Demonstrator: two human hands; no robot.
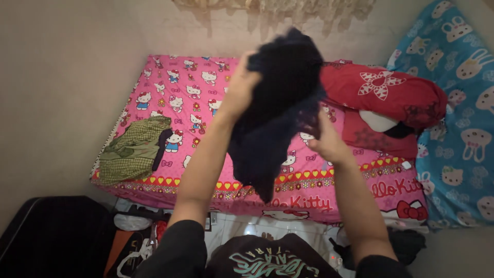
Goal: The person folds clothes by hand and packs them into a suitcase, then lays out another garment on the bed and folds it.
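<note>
A black bag (54,231) sat on the floor at about 8 o'clock, and what was inside it could not be seen. Both arms were lifted over the bed (206,103) with its pink cartoon-cat sheet. The left hand (241,87) was closed on the top of a dark blue cloth (272,113), up at about 12 o'clock. The right hand (327,141) pinched the cloth's side lower down. The cloth hung in the air between the hands. A folded green cloth (131,149) lay on the bed at 9 o'clock, and a red pillow (386,95) lay at 2 o'clock.
</note>
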